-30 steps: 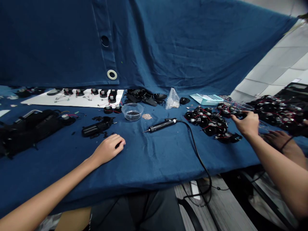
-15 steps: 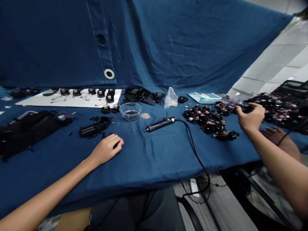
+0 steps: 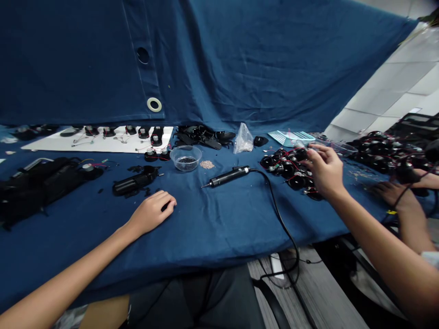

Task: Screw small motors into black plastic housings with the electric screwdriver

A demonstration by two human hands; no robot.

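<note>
My left hand [image 3: 152,212] rests on the blue cloth, loosely curled, thumb and index finger nearly meeting around a dark gap; nothing shows in it. Just beyond it lies a black plastic housing [image 3: 135,183] with small black pieces around it. Over on the right, my right hand [image 3: 327,171] pinches a black round motor part with red wires [image 3: 301,153], partly covered by the fingers. That part is held above a pile of similar wired parts [image 3: 283,167]. An electric screwdriver [image 3: 228,177] lies between my hands, its tip pointing left.
Near the middle stand a clear bowl [image 3: 186,159] of dark bits, a small heap of screws [image 3: 207,164] and a plastic bag [image 3: 243,139]. A white board [image 3: 116,145] bears motor parts. Another person's hand [image 3: 394,194] is at the right, by a larger pile [image 3: 387,153].
My right hand has moved left, bringing the wired motor part over the nearer pile. My left hand has stayed still. At the right, more of another person's hands and arm shows.
</note>
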